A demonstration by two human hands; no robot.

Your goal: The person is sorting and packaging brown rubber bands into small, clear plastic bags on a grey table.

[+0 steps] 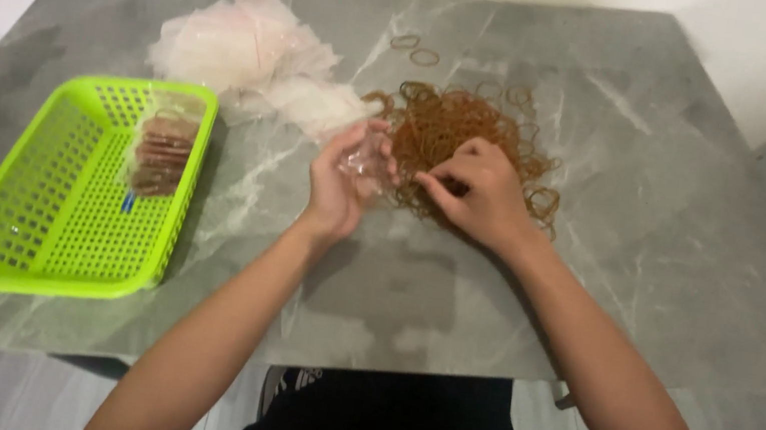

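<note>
I see a small clear plastic bag held near the middle of the grey marble table, just at the 9 o'clock edge of a heap of brown rubber bands. My left hand has it: the fingers curl round the bag from the left, thumb up, closed on it loosely. My right hand lies on the 6 o'clock side of the heap, fingers bent and pinched together at the tips; they touch the bands, and I think a few are caught between them, though I cannot tell how many. The two hands are just beside each other, nearly touching at the bag.

At 12 o'clock from the heap two loose bands lie apart on the tabletop. At 10 o'clock from the hands is a pile of empty clear bags, reaching almost to the left hand. Further out at 9 o'clock stands a lime-green plastic basket, and inside it, against its right wall, lies a filled bag of bands.
</note>
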